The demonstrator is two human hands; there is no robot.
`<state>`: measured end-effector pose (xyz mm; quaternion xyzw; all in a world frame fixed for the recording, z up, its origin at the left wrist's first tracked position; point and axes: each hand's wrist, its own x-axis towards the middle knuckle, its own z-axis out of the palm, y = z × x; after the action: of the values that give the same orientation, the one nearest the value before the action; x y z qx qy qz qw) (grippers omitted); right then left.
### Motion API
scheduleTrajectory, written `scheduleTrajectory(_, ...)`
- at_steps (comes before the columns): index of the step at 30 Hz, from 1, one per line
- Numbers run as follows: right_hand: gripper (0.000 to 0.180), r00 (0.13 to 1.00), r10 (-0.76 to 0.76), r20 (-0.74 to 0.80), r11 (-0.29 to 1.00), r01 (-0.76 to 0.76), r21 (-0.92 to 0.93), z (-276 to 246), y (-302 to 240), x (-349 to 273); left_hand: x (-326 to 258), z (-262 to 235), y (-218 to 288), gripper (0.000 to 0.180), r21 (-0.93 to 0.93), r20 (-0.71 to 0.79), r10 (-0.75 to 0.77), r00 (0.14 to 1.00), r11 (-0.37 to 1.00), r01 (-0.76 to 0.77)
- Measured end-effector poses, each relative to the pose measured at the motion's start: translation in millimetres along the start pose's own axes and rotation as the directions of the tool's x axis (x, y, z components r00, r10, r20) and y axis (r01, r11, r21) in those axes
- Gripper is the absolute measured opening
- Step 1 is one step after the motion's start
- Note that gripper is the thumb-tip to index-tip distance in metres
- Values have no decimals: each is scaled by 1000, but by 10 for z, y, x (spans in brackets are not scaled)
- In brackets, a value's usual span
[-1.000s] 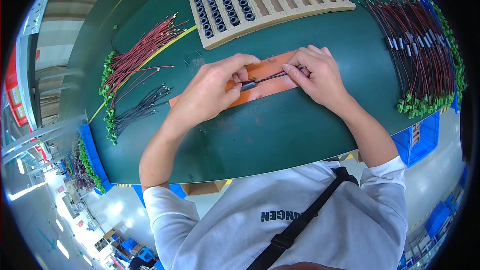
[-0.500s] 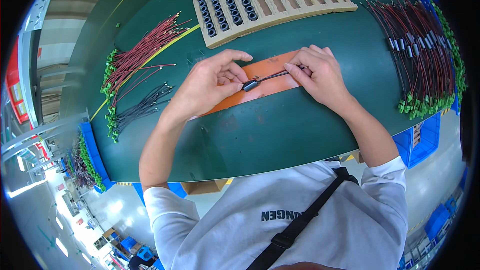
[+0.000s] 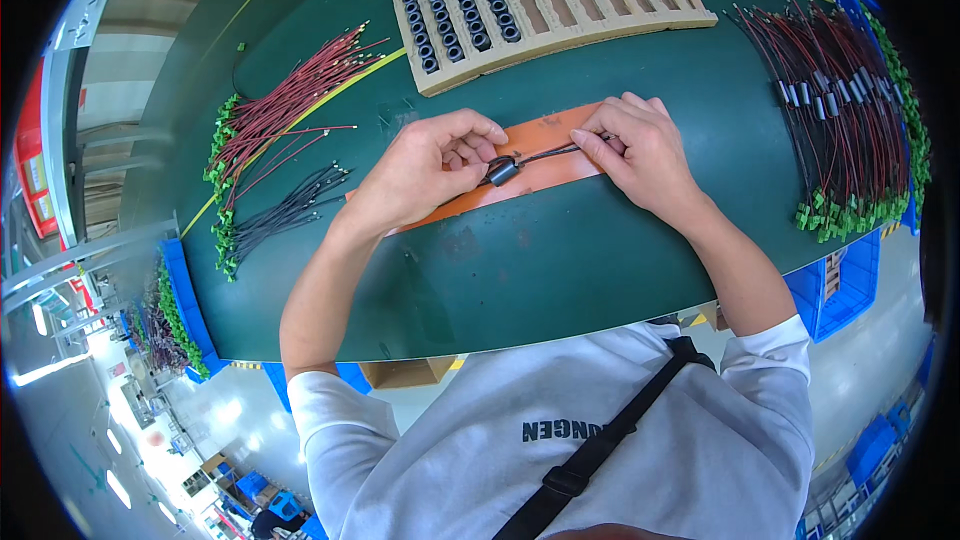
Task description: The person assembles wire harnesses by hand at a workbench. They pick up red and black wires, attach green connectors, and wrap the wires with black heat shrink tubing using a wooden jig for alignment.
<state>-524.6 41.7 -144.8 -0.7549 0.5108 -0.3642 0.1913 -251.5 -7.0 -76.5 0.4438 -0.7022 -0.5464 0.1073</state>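
My left hand [image 3: 425,172] pinches a small dark ring-shaped core [image 3: 501,171] over an orange strip [image 3: 540,130] on the green table [image 3: 560,260]. My right hand [image 3: 635,150] grips the thin dark wires [image 3: 548,153] that run from the core to the right. Both hands rest on the strip, a short gap between them. Just beyond them lies a beige slotted tray [image 3: 600,10] with several dark ring cores [image 3: 460,5] in its left slots.
Red wires [image 3: 280,105] and black wires [image 3: 285,210] with green connectors lie at the left. A large bundle of red and black wires with cores [image 3: 840,110] lies at the right. Blue bins [image 3: 845,285] sit below the table's edge.
Both hands stayed over the orange strip. The core and wires shifted slightly between the fingers; the left fingers curled closer around the core.
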Motion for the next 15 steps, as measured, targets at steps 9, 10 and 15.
scheduleTrajectory(9,16,1000,28,8,1000,-28,-8,-17,-5,-9,-88,97,116,33,298,-22,259,966,924,-240)
scheduleTrajectory(10,16,999,32,5,999,-32,-9,-19,-6,-9,-91,115,126,33,315,-28,255,967,920,-234)
scheduleTrajectory(15,15,1000,17,-7,1000,-17,-10,-2,-6,-5,-102,207,48,32,326,-124,297,947,914,-243)
